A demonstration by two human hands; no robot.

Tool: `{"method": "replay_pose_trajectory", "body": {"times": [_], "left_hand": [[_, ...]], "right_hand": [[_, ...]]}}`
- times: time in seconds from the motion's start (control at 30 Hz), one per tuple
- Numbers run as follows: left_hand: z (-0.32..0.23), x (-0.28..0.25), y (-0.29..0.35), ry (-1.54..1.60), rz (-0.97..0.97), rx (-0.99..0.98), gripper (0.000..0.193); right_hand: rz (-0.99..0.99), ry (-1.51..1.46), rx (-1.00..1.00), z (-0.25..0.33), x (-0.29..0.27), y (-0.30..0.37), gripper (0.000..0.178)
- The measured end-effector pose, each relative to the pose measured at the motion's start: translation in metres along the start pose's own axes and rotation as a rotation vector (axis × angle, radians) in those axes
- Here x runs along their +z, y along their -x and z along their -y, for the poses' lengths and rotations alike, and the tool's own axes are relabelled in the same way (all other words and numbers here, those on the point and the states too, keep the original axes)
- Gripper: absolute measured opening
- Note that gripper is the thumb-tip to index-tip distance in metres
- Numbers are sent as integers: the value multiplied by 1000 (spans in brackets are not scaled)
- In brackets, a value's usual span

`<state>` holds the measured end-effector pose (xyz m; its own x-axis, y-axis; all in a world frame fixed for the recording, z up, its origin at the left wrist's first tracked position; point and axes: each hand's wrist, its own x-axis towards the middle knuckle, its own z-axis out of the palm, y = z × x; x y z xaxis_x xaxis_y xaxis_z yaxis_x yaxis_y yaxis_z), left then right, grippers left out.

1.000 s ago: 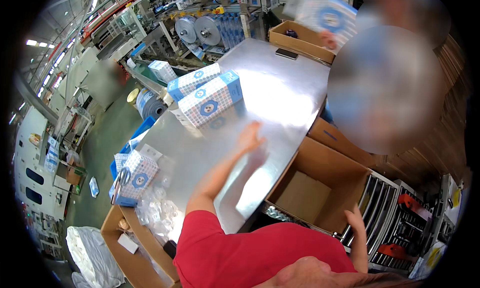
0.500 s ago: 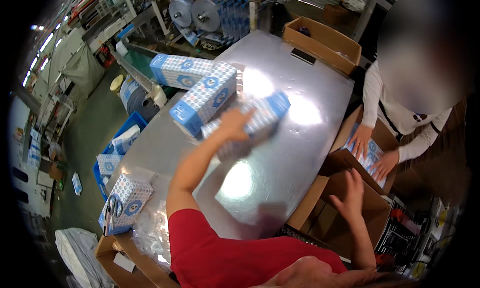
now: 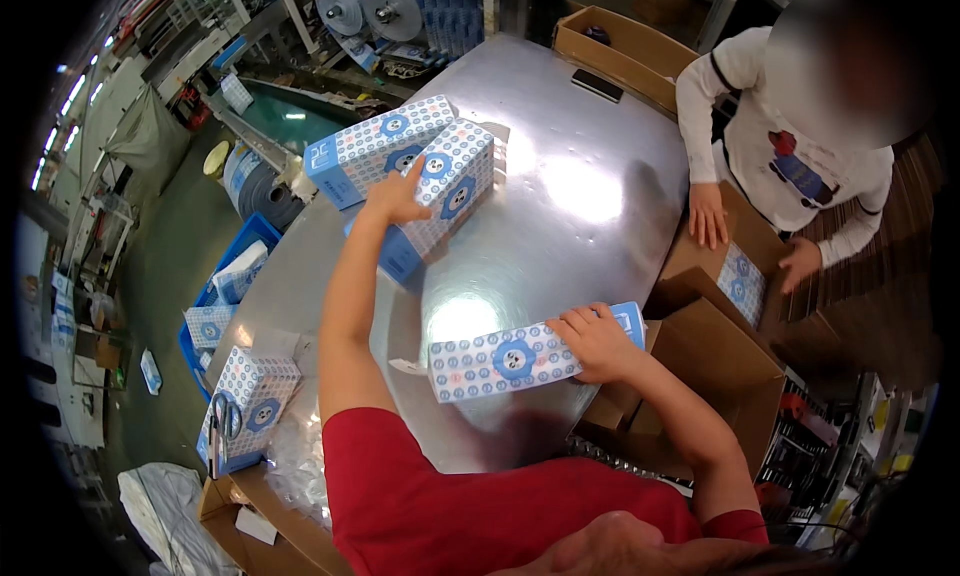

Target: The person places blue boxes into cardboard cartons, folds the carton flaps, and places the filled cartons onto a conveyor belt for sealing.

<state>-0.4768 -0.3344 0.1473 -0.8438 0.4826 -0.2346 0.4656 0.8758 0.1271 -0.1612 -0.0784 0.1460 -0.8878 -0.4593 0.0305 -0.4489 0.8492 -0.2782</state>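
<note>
Several open cartons (image 3: pixel 735 371) edge the table (image 3: pixel 560 251); right fingers (image 3: pixel 574 323) hold a pack (image 3: pixel 515 358).

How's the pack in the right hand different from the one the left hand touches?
The right hand grips the near pack; the left hand touches the far pack. The near pack is held by itself; the far pack sits close beside another pack. The near pack's blue end points right in the picture; the far pack's points lower left. Both look long and patterned.
</note>
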Motion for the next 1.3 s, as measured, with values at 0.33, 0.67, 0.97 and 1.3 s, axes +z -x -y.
{"method": "replay_pose_trajectory", "body": {"times": [0.33,0.67,0.97,1.3], "left_hand": [[-83,117,193,1143,37,99,104],[-110,31,120,-357,3,608,97],[-331,-15,163,583,-319,1159,78],[-479,278,252,-144,809,1413,83]], "right_hand": [[-861,-325,513,9,-79,234,84],[-1646,-1527,465,-6,53,488,61],[-2170,-1464,626,46,43,472,46],[-1412,-1302,958,90,-4,464,63]]}}
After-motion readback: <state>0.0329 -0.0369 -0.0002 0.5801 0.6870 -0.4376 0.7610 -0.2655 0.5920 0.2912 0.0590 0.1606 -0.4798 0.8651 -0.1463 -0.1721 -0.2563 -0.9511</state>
